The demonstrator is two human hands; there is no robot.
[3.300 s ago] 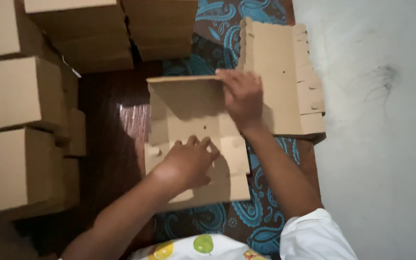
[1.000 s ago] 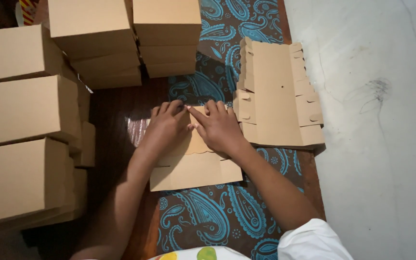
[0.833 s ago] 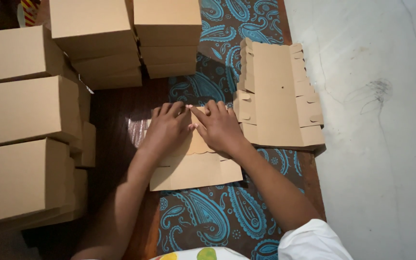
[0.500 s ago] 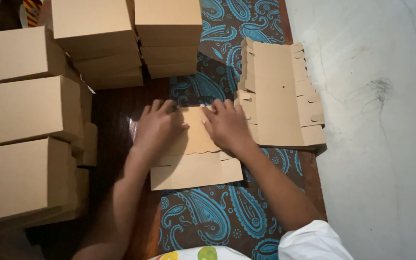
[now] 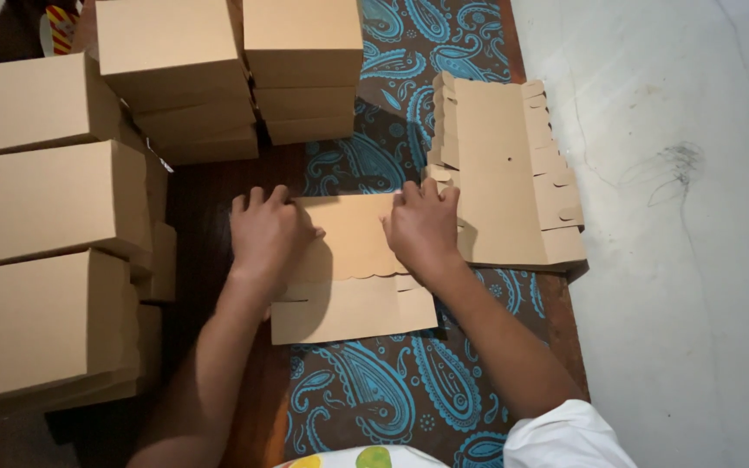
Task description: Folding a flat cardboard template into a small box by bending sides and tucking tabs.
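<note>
A brown cardboard box blank [image 5: 353, 273] lies partly folded on a blue paisley mat [image 5: 366, 399], with a scalloped flap folded down over its lower panel. My left hand [image 5: 266, 230] presses flat on its left side, fingers spread toward the far edge. My right hand [image 5: 422, 227] presses flat on its right side. Neither hand grips anything; both palms rest on the cardboard.
A stack of flat unfolded box blanks [image 5: 504, 173] lies just right of my right hand. Assembled brown boxes stand stacked at the left [image 5: 41, 260] and at the far side [image 5: 301, 61]. Pale floor [image 5: 678, 260] runs along the right.
My hands have slid apart from the box's middle to its left and right sides. The flap that stood under them now lies flatter. Earlier still, the blank lay open.
</note>
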